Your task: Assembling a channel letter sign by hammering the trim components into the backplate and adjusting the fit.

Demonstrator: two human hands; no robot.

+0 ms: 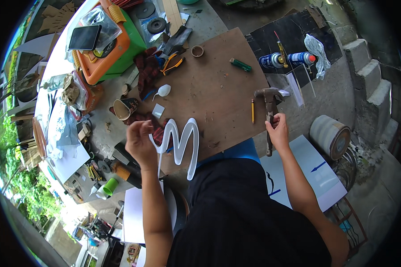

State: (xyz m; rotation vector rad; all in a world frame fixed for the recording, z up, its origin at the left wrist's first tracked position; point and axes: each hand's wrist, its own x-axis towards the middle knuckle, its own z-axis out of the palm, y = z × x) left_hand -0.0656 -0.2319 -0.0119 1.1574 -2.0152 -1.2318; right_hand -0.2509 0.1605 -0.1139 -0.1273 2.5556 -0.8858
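My left hand (140, 141) is closed, its fingers pinching the left end of a white zigzag letter-shaped piece (178, 144). The piece stretches to the right over the near edge of a brown board (223, 98), its lower end hanging above my lap. In my right hand (278, 130) is a claw hammer (270, 107), gripped by its worn handle with the head pointing away from me. A yellow pencil (253, 111) lies just left of the hammer. Beyond the white piece are a small white square (158, 111) and a white plastic spoon (164, 91).
A paper cup (124, 109), orange-handled pliers (171, 64), a small round cup (197, 51) and a green lighter (240, 64) lie around. An orange-and-green toolbox (124, 55) bears a phone (84, 37). Spray cans (300, 58) stand at far right, a bucket (329, 135) nearer, beside concrete steps (363, 62).
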